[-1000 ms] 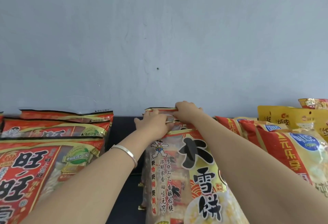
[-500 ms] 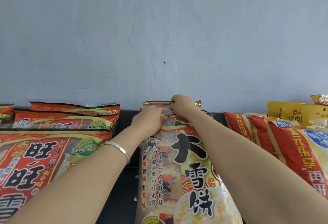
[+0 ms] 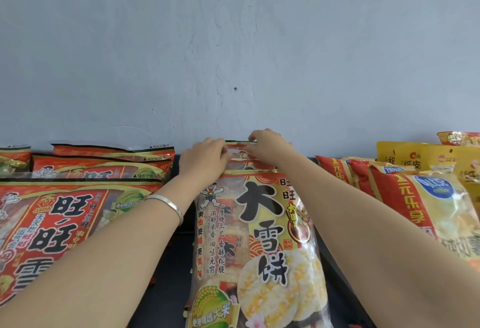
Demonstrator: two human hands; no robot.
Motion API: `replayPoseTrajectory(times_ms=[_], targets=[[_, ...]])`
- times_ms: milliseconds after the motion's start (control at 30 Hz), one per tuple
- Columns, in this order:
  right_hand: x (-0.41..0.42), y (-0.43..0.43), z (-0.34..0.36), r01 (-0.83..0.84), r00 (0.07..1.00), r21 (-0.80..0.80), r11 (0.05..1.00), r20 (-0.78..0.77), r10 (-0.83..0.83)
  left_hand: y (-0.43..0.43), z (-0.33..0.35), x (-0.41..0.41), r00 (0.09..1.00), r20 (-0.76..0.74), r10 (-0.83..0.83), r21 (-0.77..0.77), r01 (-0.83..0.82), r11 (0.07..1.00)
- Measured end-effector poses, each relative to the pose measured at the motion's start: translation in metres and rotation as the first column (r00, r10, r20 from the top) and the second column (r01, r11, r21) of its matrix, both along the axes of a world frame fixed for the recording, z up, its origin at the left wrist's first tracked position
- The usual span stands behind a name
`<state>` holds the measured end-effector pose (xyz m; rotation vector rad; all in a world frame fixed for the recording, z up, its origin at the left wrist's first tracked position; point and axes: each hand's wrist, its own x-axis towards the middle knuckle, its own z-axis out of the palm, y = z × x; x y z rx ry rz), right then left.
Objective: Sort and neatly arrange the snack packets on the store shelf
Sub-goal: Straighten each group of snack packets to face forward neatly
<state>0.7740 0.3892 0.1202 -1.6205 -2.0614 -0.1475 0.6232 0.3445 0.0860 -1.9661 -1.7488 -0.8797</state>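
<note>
A row of tall rice-cracker packets stands in the middle of the dark shelf, the front packet [image 3: 257,244] printed with large black characters. Behind it, the rear packet [image 3: 239,148] shows only its red and gold top edge. My left hand [image 3: 205,158], with a silver bangle on its wrist, grips that top edge from the left. My right hand [image 3: 267,147] pinches the same edge from the right. Both forearms reach over the front packet.
Red packets [image 3: 65,213] stand in rows on the left, with a dark gap of shelf [image 3: 171,270] between them and the middle row. Red-and-yellow packets [image 3: 420,205] and yellow bags [image 3: 415,156] fill the right. A grey-blue wall [image 3: 233,54] rises right behind the shelf.
Both hands have moved a little farther back along the middle row and now sit close together on the rear packet's top edge. The view has shifted slightly.
</note>
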Motion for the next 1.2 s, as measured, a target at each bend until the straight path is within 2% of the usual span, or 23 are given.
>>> replayPoseTrajectory(times_ms=[200, 433, 633, 767, 1000, 1200], targets=[[0.026, -0.046, -0.024, 0.000, 0.998, 0.090, 0.996, -0.062, 0.005, -0.038, -0.011, 0.026, 0.999, 0.024, -0.031, 0.080, 0.029, 0.996], [0.037, -0.101, -0.086, -0.002, 0.984, 0.206, 0.979, -0.174, 0.039, -0.092, -0.059, 0.056, 0.999, -0.046, -0.002, -0.073, -0.001, 0.997], [0.037, -0.134, -0.137, -0.078, 0.935, 0.108, 0.991, -0.336, 0.111, -0.126, -0.107, 0.066, 0.994, -0.107, 0.021, -0.259, -0.049, 0.965], [0.037, -0.145, -0.147, -0.135, 0.949, 0.091, 0.987, -0.275, 0.155, -0.134, -0.116, 0.062, 0.990, -0.136, 0.047, -0.279, -0.084, 0.957], [0.050, -0.160, -0.149, -0.175, 0.975, -0.036, 0.984, -0.145, 0.168, -0.150, -0.120, 0.073, 0.989, -0.116, 0.088, -0.245, -0.114, 0.963], [0.081, -0.177, -0.145, -0.149, 0.979, 0.002, 0.989, -0.143, 0.147, -0.160, -0.115, 0.102, 0.995, -0.094, -0.034, -0.146, 0.020, 0.989]])
